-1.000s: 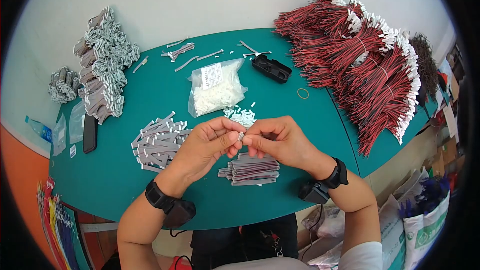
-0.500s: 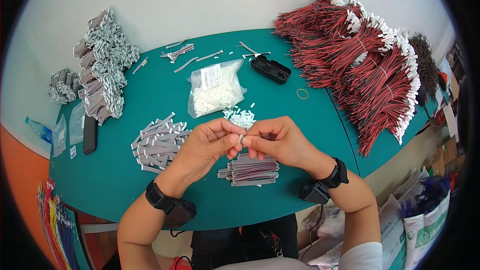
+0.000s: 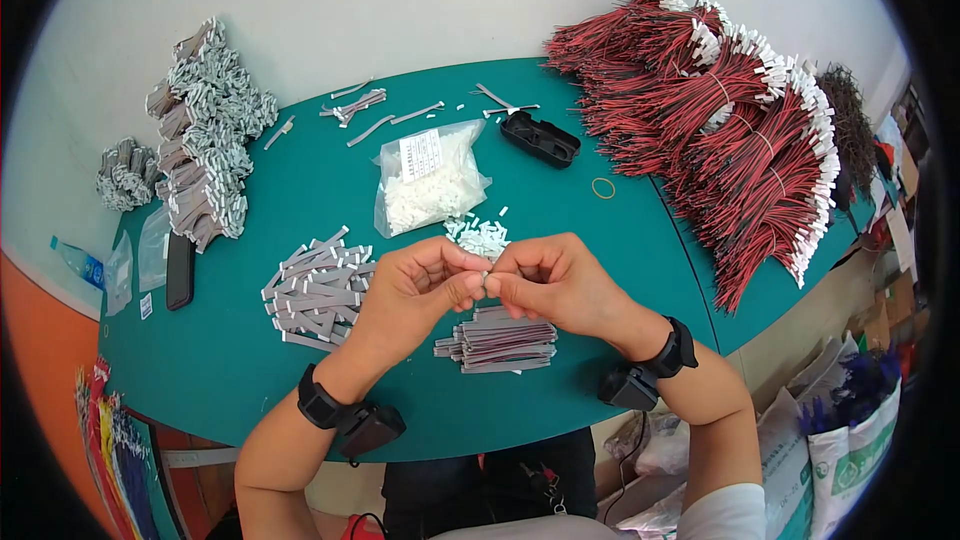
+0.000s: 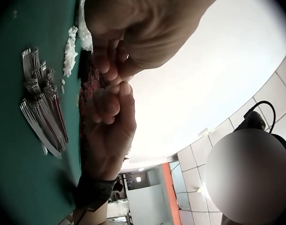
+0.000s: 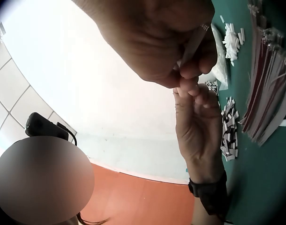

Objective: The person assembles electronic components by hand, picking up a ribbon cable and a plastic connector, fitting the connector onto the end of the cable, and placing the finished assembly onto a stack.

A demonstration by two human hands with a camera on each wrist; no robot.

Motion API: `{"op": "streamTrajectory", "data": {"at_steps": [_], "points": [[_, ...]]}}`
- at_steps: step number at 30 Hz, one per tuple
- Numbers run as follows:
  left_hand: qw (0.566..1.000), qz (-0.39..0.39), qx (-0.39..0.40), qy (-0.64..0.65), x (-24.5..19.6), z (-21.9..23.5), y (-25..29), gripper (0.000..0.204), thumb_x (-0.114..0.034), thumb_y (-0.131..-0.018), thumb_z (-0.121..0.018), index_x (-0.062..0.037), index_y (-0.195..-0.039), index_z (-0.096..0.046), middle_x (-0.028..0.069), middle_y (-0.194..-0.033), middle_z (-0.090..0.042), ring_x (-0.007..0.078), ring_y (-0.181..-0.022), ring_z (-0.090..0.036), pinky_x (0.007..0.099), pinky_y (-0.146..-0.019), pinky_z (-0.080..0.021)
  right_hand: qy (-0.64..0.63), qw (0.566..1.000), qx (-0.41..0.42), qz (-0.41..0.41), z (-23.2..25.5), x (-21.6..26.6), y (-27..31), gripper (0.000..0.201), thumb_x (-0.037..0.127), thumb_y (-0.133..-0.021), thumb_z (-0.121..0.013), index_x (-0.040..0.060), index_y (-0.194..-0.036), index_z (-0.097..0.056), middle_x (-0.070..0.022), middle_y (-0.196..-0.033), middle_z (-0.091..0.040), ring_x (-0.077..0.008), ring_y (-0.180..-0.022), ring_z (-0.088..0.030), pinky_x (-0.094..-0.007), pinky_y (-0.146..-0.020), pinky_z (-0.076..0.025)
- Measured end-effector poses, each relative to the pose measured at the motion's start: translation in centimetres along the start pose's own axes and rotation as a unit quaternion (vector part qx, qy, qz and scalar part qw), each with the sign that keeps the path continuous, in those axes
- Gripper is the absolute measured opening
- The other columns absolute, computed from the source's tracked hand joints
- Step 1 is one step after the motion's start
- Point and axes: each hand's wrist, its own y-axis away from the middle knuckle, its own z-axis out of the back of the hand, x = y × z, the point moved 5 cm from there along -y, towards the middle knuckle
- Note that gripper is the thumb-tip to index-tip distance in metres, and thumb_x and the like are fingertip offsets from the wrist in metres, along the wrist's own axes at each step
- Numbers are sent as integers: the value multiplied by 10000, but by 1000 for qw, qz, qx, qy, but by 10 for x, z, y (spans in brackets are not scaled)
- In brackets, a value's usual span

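Note:
Both hands meet over the front middle of the table, thumbs and fingertips touching. In the right wrist view my right hand [image 3: 560, 285] holds a short flat grey ribbon cable [image 5: 194, 46], with bare metal terminals on its outer end. The fingertips of my left hand [image 3: 412, 292] pinch a tiny pale connector [image 3: 486, 281] at the other end, mostly hidden by the fingers. Just below the hands lies a stack of grey ribbon cables [image 3: 500, 342]. Loose white connector housings [image 3: 476, 235] are heaped just beyond the fingertips.
Left of the hands spreads a pile of ribbon cables with white ends [image 3: 315, 290]. Behind stand a clear bag of white housings [image 3: 435, 185] and a black case [image 3: 540, 138]. Red-black wire bundles [image 3: 710, 130] fill the right; grey cable bundles [image 3: 208, 130] and a phone [image 3: 180, 268] lie left.
The left wrist has turned slightly and shifted a little to the right. The fingertips have closed in, so less of the connector shows between them. The right hand stays almost in place.

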Motion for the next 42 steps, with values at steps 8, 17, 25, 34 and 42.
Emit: {"op": "streamTrajectory", "data": {"at_steps": [8,17,25,34,42], "points": [[1000,-7,-10,-9,-1,-1,-1,138,-104,-872,-621,-4,-967,-614,53,-845,-647,80,-715,-575,219,-657,-475,5,1000,-9,-2,-1,-3,-1,158,154,-899,-589,28,-807,-613,26,-611,-547,-3,-515,-422,-176,-440,-308],[980,-19,67,-187,-6,2,-1,334,-324,-991,-396,-26,-889,-507,17,-660,-483,94,-611,-441,238,-560,-376,-4,1000,1,25,-2,-5,-2,138,163,-909,-568,39,-857,-602,29,-660,-554,-10,-540,-441,-173,-461,-338],[951,-56,87,-291,-10,-3,2,335,-292,-987,-402,-8,-817,-452,61,-613,-391,147,-577,-343,298,-535,-347,9,999,46,-19,-8,-5,2,185,163,-921,-551,21,-810,-593,35,-629,-517,-14,-541,-414,-192,-464,-336],[965,-63,69,-246,0,-9,4,327,-284,-989,-400,-33,-794,-476,14,-645,-410,87,-608,-385,249,-550,-340,38,999,11,22,-12,2,3,225,146,-920,-545,-4,-754,-568,24,-597,-493,-31,-557,-407,-219,-489,-334],[976,-22,84,-199,3,-3,-2,345,-306,-989,-400,-33,-789,-467,9,-648,-422,86,-613,-375,251,-552,-339,49,999,18,0,-10,-2,0,202,154,-925,-534,9,-795,-589,18,-612,-508,-31,-553,-416,-213,-478,-335]]}}
